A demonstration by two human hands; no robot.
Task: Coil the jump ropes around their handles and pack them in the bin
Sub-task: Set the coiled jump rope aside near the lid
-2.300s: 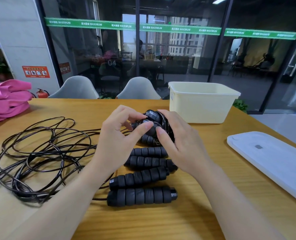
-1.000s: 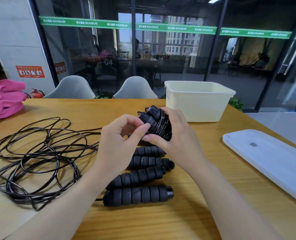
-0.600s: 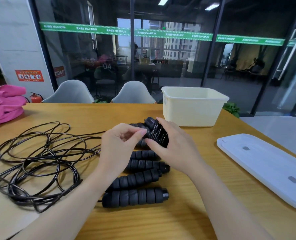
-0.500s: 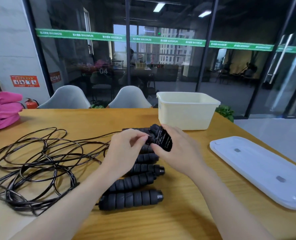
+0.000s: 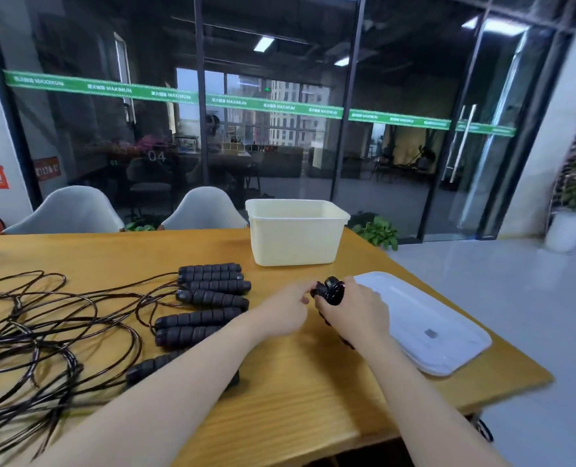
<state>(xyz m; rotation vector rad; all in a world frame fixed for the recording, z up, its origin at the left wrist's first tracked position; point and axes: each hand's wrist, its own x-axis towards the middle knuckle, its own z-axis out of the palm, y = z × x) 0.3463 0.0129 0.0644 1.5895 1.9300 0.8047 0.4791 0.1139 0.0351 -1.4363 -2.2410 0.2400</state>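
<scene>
Your right hand [image 5: 354, 310] grips the coiled jump rope bundle [image 5: 330, 291] just above the table [image 5: 296, 382]; your left hand [image 5: 284, 310] pinches at its near-left end, likely tucking the tail. Next: lift it to the bin [image 5: 295, 237], far center. Other handles [image 5: 212, 291] wait left, uncoiled.

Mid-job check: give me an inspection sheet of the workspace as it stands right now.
Surface: wooden table, bare at the near edge.
Job's things: coiled rope bundle held above the table; loose handles lying in a row; bin at the far edge, contents hidden.
Clutter: white lid lying flat on the right.
Grippers: right hand grips the bundle; left hand pinches at its end.
Cables: tangled ropes on the left.
Surroundings: two grey chairs, glass wall.
</scene>
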